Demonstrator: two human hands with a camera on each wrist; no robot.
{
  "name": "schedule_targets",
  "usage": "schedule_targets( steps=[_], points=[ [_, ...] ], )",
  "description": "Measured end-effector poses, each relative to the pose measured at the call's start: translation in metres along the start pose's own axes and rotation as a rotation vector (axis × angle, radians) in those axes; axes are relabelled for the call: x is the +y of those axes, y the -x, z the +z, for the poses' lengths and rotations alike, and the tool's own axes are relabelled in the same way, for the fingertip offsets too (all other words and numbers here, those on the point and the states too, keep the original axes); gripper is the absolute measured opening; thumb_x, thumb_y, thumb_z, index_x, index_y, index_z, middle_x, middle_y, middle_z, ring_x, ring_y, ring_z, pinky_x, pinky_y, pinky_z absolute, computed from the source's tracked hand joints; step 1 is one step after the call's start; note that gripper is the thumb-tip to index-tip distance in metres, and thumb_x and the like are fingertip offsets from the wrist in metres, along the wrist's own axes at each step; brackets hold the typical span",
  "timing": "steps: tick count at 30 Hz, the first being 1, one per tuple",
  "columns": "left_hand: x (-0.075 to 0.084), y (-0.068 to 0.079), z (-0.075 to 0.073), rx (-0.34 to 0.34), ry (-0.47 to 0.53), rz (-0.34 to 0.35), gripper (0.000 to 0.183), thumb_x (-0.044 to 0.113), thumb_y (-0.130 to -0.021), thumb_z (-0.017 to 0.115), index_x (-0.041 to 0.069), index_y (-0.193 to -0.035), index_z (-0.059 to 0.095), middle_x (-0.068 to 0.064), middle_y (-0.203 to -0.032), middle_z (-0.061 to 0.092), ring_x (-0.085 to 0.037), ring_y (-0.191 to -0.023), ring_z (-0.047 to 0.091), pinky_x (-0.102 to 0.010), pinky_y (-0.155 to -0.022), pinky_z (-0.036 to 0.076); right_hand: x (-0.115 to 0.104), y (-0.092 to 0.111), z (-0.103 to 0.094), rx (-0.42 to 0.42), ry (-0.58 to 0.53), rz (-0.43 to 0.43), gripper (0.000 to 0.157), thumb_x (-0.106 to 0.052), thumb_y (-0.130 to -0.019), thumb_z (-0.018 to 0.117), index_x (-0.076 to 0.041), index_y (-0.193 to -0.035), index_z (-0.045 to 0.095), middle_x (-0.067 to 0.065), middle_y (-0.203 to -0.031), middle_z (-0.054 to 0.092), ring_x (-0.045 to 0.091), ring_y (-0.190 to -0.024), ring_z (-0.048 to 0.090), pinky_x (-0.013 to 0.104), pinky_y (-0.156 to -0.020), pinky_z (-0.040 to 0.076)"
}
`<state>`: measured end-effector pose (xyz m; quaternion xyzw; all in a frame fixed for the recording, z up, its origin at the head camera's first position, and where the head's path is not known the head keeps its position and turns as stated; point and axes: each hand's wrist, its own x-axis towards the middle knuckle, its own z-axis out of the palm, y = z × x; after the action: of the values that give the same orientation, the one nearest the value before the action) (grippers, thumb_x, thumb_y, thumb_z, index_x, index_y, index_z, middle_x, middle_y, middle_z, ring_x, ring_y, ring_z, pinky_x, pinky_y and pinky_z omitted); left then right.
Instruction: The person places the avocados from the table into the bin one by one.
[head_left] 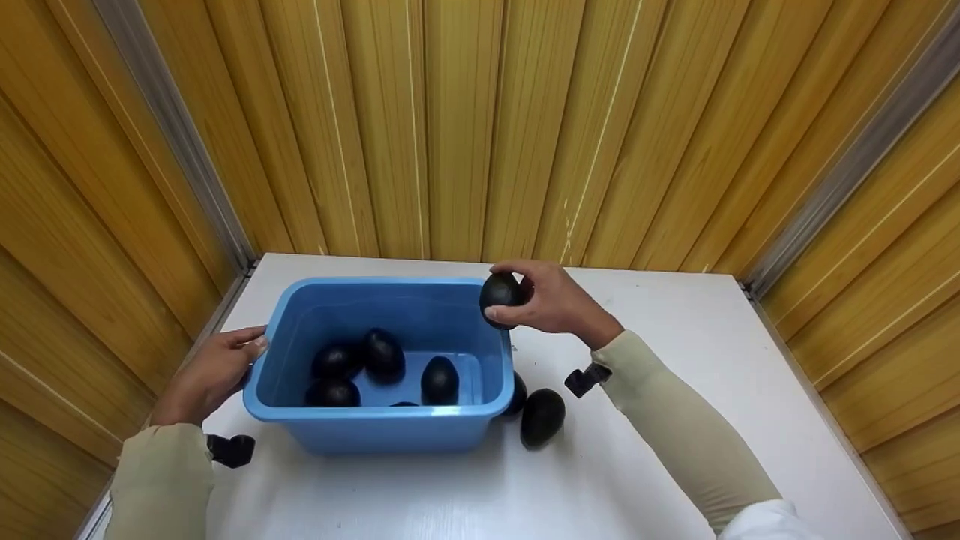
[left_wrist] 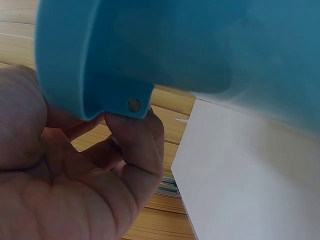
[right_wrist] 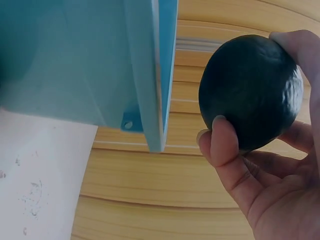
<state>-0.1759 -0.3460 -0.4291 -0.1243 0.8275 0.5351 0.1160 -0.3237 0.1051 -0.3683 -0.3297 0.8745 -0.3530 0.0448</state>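
Note:
A blue plastic bin (head_left: 382, 435) stands on the white table with several dark avocados (head_left: 439, 381) lying in it. My left hand (head_left: 214, 371) grips the bin's left rim; in the left wrist view the curled fingers (left_wrist: 137, 140) are under the rim by a small tab with a hole. At the right rim, my right hand (head_left: 555, 300) holds an avocado (head_left: 499, 296) between thumb and fingers. The right wrist view shows this avocado (right_wrist: 250, 92) raised beside the bin's rim (right_wrist: 150, 75), its skin dark and slightly shiny.
Outside the bin's right wall, an avocado (head_left: 543, 418) lies on the white table (head_left: 660, 420), and another (head_left: 517, 394) is partly hidden by the bin. Wood-patterned panels (head_left: 465, 135) enclose the table at the back and both sides.

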Motion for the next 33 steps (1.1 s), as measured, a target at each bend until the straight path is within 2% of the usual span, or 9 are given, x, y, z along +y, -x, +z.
schedule_targets(
  steps=[9,12,17,23,30,33],
  points=[
    [0.002,0.002,0.004,0.006,0.001,-0.011,0.058,0.03,-0.115,0.036,0.004,-0.165,0.021,-0.032,-0.165,0.032,-0.054,-0.145,0.045,-0.065,-0.113,0.044,-0.017,-0.015,0.013,-0.041,0.061,-0.047,0.059,-0.045,-0.085,0.084,-0.023,-0.136,0.066,0.004,-0.106,0.071,0.018,-0.082,0.065,0.032,-0.072,0.055],
    [0.002,0.004,0.004,0.009,0.004,-0.011,0.058,0.03,-0.115,0.035,0.004,-0.165,0.021,-0.032,-0.165,0.032,-0.053,-0.145,0.045,-0.064,-0.114,0.043,-0.023,-0.02,0.016,-0.055,0.076,-0.068,0.06,-0.046,-0.085,0.084,-0.022,-0.137,0.066,0.004,-0.111,0.071,0.018,-0.083,0.065,0.032,-0.074,0.056],
    [0.004,0.005,0.003,0.007,0.005,-0.008,0.059,0.031,-0.115,0.035,0.003,-0.165,0.021,-0.032,-0.165,0.032,-0.053,-0.144,0.046,-0.064,-0.114,0.044,-0.032,-0.028,0.023,-0.075,0.1,-0.077,0.062,-0.048,-0.085,0.083,-0.021,-0.138,0.064,0.002,-0.125,0.069,0.02,-0.093,0.066,0.035,-0.082,0.058],
    [0.003,0.005,0.003,0.013,0.008,-0.013,0.059,0.031,-0.115,0.034,0.003,-0.165,0.022,-0.031,-0.165,0.034,-0.051,-0.143,0.048,-0.064,-0.114,0.044,-0.042,-0.037,0.031,-0.096,0.128,-0.098,0.066,-0.051,-0.086,0.082,-0.019,-0.14,0.063,0.002,-0.135,0.068,0.02,-0.115,0.064,0.04,-0.095,0.058],
    [0.0,0.002,0.006,0.022,0.021,-0.005,0.057,0.028,-0.115,0.034,0.002,-0.164,0.023,-0.031,-0.162,0.038,-0.043,-0.136,0.056,-0.061,-0.115,0.046,-0.048,-0.044,0.037,-0.102,0.133,-0.112,0.068,-0.05,-0.085,0.082,-0.019,-0.143,0.061,0.001,-0.136,0.067,0.019,-0.118,0.063,0.04,-0.096,0.058],
    [0.001,0.0,0.006,0.015,0.023,-0.012,0.057,0.028,-0.115,0.033,0.002,-0.164,0.023,-0.032,-0.163,0.038,-0.044,-0.137,0.056,-0.062,-0.114,0.046,-0.049,-0.044,0.038,-0.106,0.137,-0.111,0.07,-0.051,-0.085,0.082,-0.02,-0.143,0.061,0.001,-0.138,0.066,0.019,-0.119,0.062,0.04,-0.096,0.057]
  ],
)
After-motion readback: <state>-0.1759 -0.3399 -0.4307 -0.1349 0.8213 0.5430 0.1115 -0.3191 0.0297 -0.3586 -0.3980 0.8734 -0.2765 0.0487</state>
